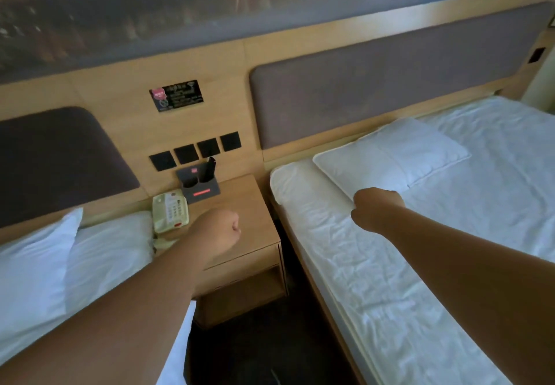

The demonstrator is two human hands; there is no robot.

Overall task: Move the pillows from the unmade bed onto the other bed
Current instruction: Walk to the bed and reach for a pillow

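Lying flat on the right bed (420, 264) is a white pillow (393, 156). The right hand (375, 208) is curled shut at its corner; whether it grips is unclear. The left hand (220, 231) is an empty fist.

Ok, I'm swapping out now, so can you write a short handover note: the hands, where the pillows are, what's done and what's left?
Left hand: closed in a fist above the nightstand, holding nothing.
Right hand: closed at the near edge of the pillow on the right bed; whether it grips the pillow cannot be told.
Pillows: one lies flat at the head of the right bed. White pillows lie on the left bed by the phone.
Done: cannot tell how many were moved.
Left: carry the right bed's pillow across to the left bed.
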